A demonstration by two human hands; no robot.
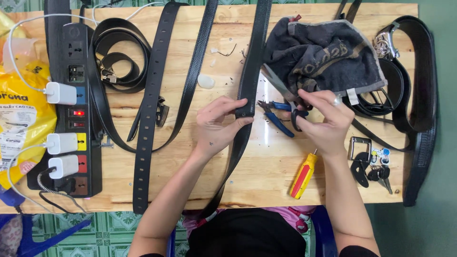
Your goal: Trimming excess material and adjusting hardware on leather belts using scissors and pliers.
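Hands meet over the middle of a pale wooden counter (266,166). Left hand (216,124) pinches a long black belt (248,90) between thumb and fingers, closed on the strap where it crosses the counter from the far edge down toward the person's lap. Right hand (323,121) has its fingers curled shut through the black loops of a pair of scissors (285,97), whose grey blades point up and left toward the belt, close beside it; whether blade touches strap cannot be told. Just under the scissors lie blue-handled pliers (278,118), between the two hands. A dark grey towel (323,54) is bunched just beyond the right hand. A red and yellow screwdriver (303,175) lies near the right wrist, with a bunch of keys (373,166) further right. More black belts (154,95) stretch across the left part of the counter, beside a black power strip (76,109) with white chargers plugged in
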